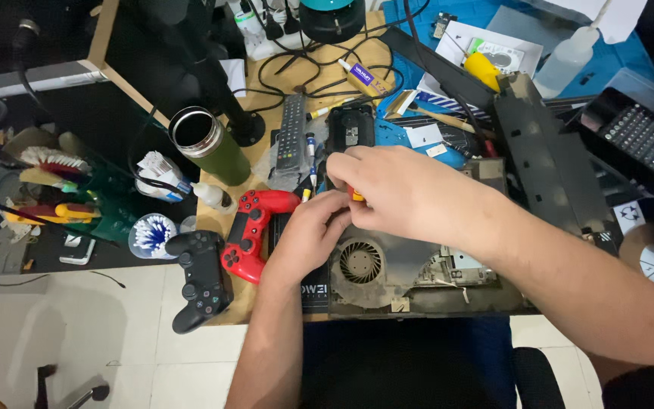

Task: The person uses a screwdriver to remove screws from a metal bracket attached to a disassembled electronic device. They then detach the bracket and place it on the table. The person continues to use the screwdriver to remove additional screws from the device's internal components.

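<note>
Opened console point(418, 276), fan point(360, 261) exposed: right hand point(403, 189) fingers pinch orange-handled screwdriver point(356, 195); left hand point(308, 235) fingers curled alongside, grip unclear.

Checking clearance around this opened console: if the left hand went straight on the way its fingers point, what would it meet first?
The left hand points up and right, toward the right hand. It would meet that hand's fingers, at the small orange-handled tool, almost at once; they already look in contact.

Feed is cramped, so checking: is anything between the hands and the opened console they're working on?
Nothing visible. The left hand and the right hand meet right over the opened console, above its dusty fan, around a small yellow and red tool. The red controller lies off to the side.
</note>
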